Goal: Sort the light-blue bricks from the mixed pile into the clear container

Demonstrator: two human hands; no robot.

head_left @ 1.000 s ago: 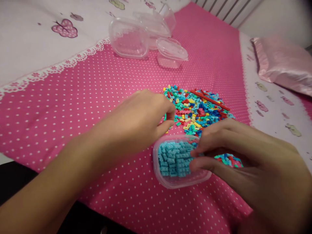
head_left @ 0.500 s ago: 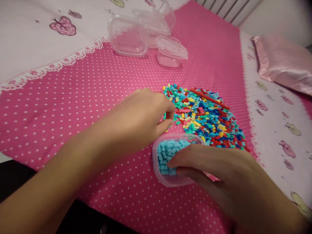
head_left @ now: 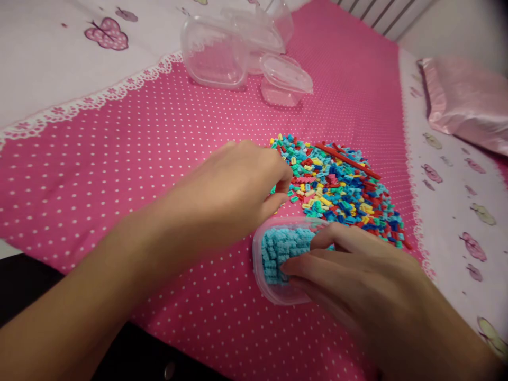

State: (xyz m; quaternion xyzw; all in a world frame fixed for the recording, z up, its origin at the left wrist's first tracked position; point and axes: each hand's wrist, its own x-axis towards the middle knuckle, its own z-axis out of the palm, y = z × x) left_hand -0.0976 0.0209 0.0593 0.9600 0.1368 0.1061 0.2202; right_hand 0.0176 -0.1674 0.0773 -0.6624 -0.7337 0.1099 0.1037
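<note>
A clear plastic container [head_left: 260,286] sits on the pink dotted bedspread, with light-blue toy bricks [head_left: 283,248] packed in tight rows inside. Over its right side reaches my right hand [head_left: 349,270], thumb and index finger pinched together against the bricks; whatever lies between these fingertips is too small to make out. My left hand [head_left: 246,185] is at the left edge of a heap of mixed small bricks [head_left: 337,190], coloured red, yellow, blue and green. Its fingers are curled in toward the thumb, and the hand itself hides what they may hold.
A long red stick [head_left: 349,161] lies across the top of the heap. Farther back stand several clear containers and lids, among them a large lid-like piece [head_left: 214,53] and a small container with a tilted lid [head_left: 283,95]. A pink satin pillow [head_left: 468,100] rests at the right.
The whole view has shifted slightly. My right hand's index finger has drawn in closer to the thumb and another finger has lifted, uncovering more light-blue bricks. My left hand keeps its place by the heap.
</note>
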